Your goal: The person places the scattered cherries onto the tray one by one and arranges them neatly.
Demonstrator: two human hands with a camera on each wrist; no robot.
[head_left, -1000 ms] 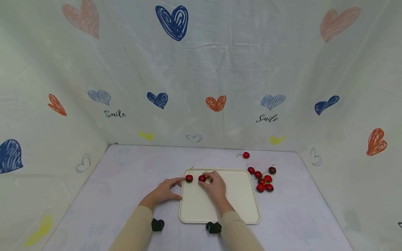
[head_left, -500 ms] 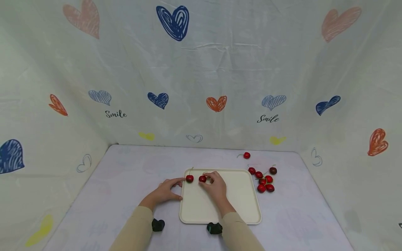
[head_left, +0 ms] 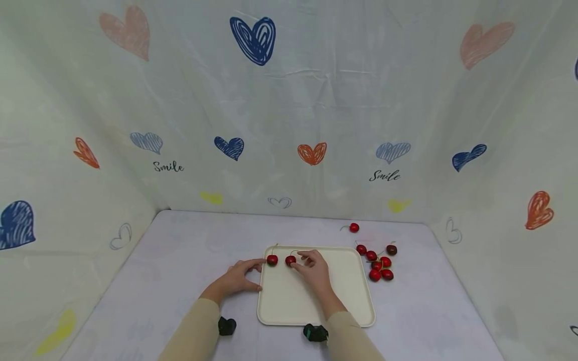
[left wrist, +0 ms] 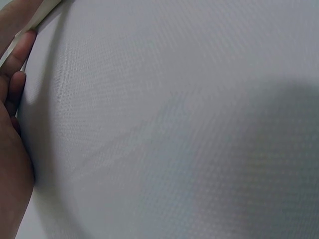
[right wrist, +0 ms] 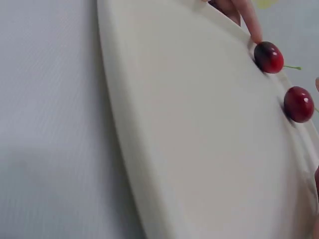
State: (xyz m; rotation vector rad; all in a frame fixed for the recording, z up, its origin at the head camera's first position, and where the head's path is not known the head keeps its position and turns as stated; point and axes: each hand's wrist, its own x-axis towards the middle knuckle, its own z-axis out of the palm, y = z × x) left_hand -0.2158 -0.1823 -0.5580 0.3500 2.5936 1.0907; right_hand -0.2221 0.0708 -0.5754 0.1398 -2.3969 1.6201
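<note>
My right hand (head_left: 313, 271) fingers loosely apart beside cherry (head_left: 291, 260), touching; left hand (head_left: 237, 277) relaxed at tray (head_left: 316, 301) edge. Cherry light, slick, bruisable: pinch stem.

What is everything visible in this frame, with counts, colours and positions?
tray: one, cream, square, middle of the table.
cherries on tray: two, red, along the tray's far left edge.
cherries in cluster: about seven, red, one darker, on the table right of the tray.
lone cherry: one, red, behind the cluster.
tablecloth: one, pale lilac, covers the table.
backdrop: white, coloured hearts, "Smile" lettering.
sleeves: two, beige.
left hand: at the tray's left rim, fingertip by the left cherry.
right hand: over the tray, fingers at the second cherry.
</note>
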